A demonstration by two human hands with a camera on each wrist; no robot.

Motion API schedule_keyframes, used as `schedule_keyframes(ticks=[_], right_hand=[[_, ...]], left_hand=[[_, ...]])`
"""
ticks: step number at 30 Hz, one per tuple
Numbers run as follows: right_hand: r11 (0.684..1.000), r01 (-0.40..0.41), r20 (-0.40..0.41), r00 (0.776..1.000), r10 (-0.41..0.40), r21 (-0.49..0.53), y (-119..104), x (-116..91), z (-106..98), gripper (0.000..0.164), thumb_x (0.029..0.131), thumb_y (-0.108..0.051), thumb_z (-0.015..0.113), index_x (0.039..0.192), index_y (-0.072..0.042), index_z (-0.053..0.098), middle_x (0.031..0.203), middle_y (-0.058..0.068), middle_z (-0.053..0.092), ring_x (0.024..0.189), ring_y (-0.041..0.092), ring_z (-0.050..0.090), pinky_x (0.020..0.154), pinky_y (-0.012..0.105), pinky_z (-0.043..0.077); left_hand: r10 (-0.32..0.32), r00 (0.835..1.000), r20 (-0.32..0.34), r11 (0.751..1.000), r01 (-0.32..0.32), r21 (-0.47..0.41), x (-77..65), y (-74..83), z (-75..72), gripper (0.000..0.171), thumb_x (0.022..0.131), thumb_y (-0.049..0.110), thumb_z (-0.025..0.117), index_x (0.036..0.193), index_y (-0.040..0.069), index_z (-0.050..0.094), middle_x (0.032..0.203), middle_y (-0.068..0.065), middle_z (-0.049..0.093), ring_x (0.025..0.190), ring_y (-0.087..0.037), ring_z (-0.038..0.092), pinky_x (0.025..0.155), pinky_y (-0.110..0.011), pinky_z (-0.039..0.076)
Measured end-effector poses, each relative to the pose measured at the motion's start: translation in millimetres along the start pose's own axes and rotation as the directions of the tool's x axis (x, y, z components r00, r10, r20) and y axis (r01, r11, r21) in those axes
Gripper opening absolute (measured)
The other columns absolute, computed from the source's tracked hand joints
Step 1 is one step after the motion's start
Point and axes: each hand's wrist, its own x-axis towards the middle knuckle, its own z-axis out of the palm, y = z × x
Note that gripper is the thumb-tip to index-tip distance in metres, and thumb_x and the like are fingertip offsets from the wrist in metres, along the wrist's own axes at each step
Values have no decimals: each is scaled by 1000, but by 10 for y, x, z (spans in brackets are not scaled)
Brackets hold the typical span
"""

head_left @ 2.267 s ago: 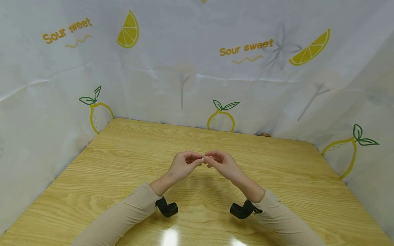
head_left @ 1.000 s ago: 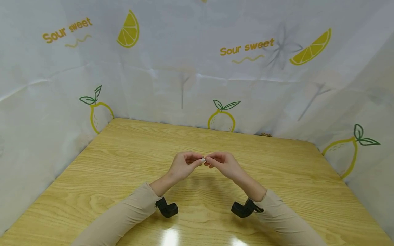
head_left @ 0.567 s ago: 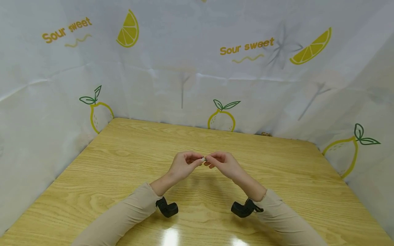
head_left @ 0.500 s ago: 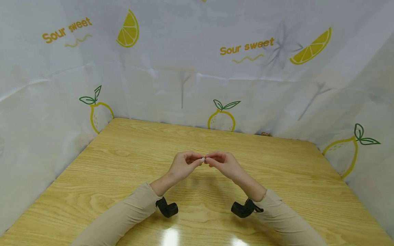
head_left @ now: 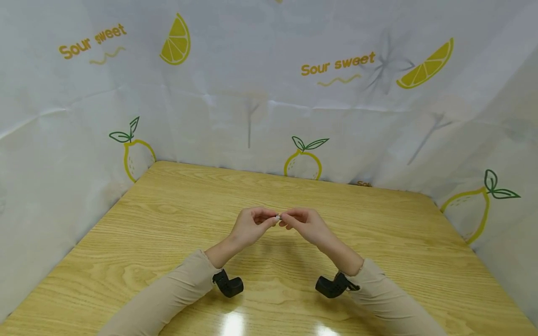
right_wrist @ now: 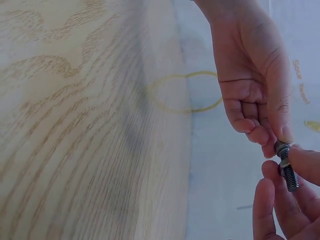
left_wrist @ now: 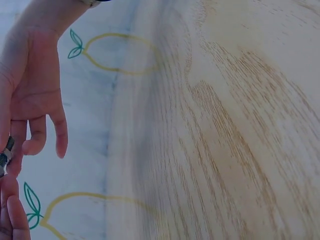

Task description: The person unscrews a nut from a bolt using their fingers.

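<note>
Both hands meet over the middle of the table, fingertips nearly together. In the right wrist view a small metal bolt (right_wrist: 293, 183) slants between them, its bare threaded end pointing down. My left hand (head_left: 249, 227) pinches the upper end of the bolt between thumb and fingers. Partway along the thread sits a nut (right_wrist: 284, 164), which my right hand (head_left: 310, 227) pinches with thumb and fingertips. In the left wrist view, only a dark threaded piece of the bolt (left_wrist: 9, 145) shows at the left edge, the rest cut off or behind fingers.
The wood-grain table (head_left: 201, 196) spreads out under both hands. Behind it and along its sides hangs a white cloth (head_left: 235, 70) with lemon prints. Black wrist cameras sit under both sleeves.
My right fingertips have shifted slightly back and forth at the bolt, closing in half a second ago and now a little lower and further right. My left hand stays still.
</note>
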Motion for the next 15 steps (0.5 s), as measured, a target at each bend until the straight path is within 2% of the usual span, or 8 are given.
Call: schedule_keyframes(ticks=[4,8,12,15], right_hand=[[999,33,-20,999,-33,9,1,-14,-7,30,90,-18,62,116,-3,61,116,17,62,104,30,61,87,38,52],[999,27,-4,1000,-27,16,-5,-4,-4,38,91,-22,62,124,-3,56,122,18,60,107,32,60,88,40,52],[1000,-21,20,1000,21,-3,-8,10,1,38,96,-31,52,119,-3,61,111,17,67,101,34,62,92,47,48],[1000,-24,12,1000,24,-1,1,11,6,34,96,-29,53,112,-2,64,105,15,69,98,33,63,91,47,48]], left_hand=[[8,1000,-2,1000,-8,-3,3,-5,2,23,90,15,63,104,-2,68,100,-20,68,89,-36,65,67,-20,51],[7,1000,-3,1000,-7,-11,3,-9,6,23,89,14,63,105,-2,68,100,-21,68,89,-38,65,70,-28,55],[9,1000,-4,1000,-9,-7,-1,-4,5,22,89,14,63,104,-2,68,100,-21,68,89,-40,64,67,-28,53],[11,1000,-5,1000,-11,-3,-5,3,3,22,90,15,63,104,-1,68,100,-20,68,89,-39,64,64,-21,50]])
